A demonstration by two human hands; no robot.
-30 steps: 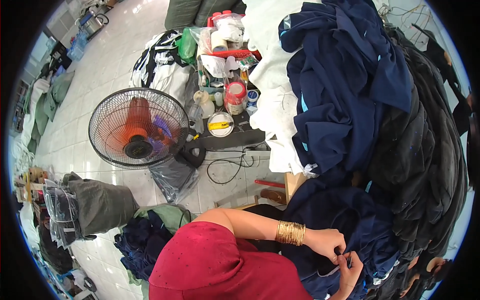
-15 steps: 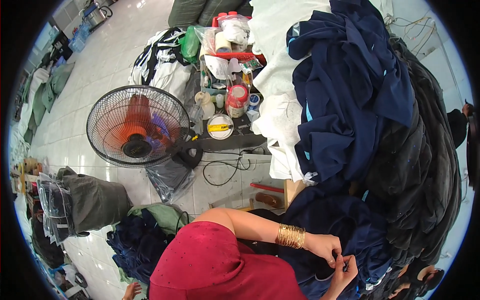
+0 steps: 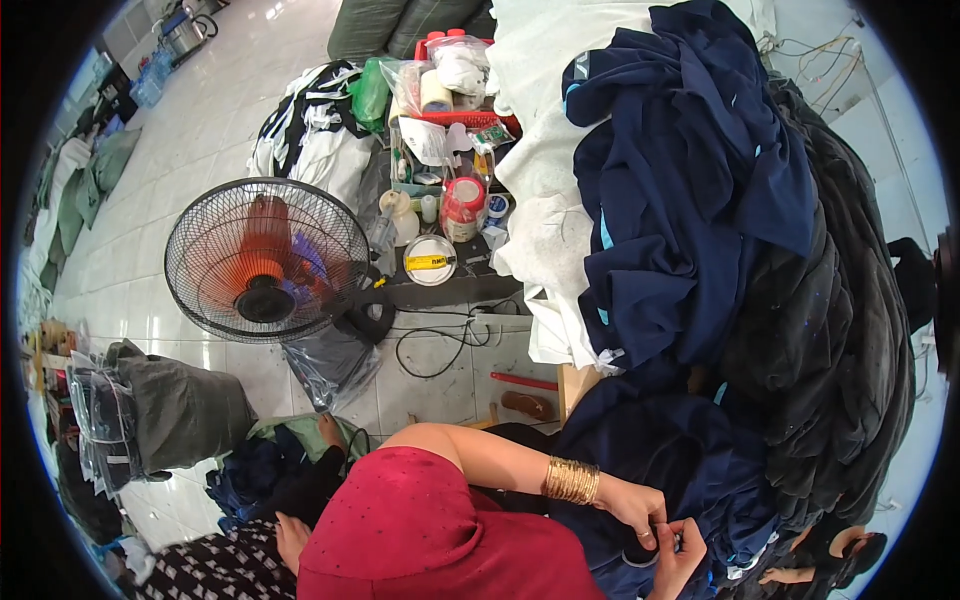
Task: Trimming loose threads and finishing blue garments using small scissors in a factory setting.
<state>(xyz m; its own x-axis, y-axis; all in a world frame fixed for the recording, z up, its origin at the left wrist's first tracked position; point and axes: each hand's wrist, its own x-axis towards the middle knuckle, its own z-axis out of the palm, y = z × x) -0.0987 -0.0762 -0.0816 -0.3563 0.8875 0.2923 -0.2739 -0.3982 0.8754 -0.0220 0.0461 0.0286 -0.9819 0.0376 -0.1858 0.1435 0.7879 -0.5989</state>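
The navy cloth [image 3: 625, 430] is lying in loose folds beneath and around the two hands, just below a larger navy heap [image 3: 690, 210] with black cloth [image 3: 810, 330] piling up beside it. The left hand [image 3: 628, 508], gold bangles [image 3: 573, 481] circling its wrist, is reaching over the cloth from the left, and the right hand [image 3: 683, 550] is meeting it from the lower edge. The fingers of both are curling in close to each other, but I cannot tell whether they are clamping an edge of the cloth or some smaller piece, as the hands are hiding what lies between. The cloth is draping limply, so it is probably handling soft and pliable, hardly fragile; its matt face is suggesting little slip. A single layer is likely weighing little, while the gathered bulk may be dragging. An edge or seam is offering the best hold, pinched by thumb and forefinger; a grip in mid-fold would likely be bunching it. Another person's hand [image 3: 293, 540] is resting beside the red garment [image 3: 420, 530].
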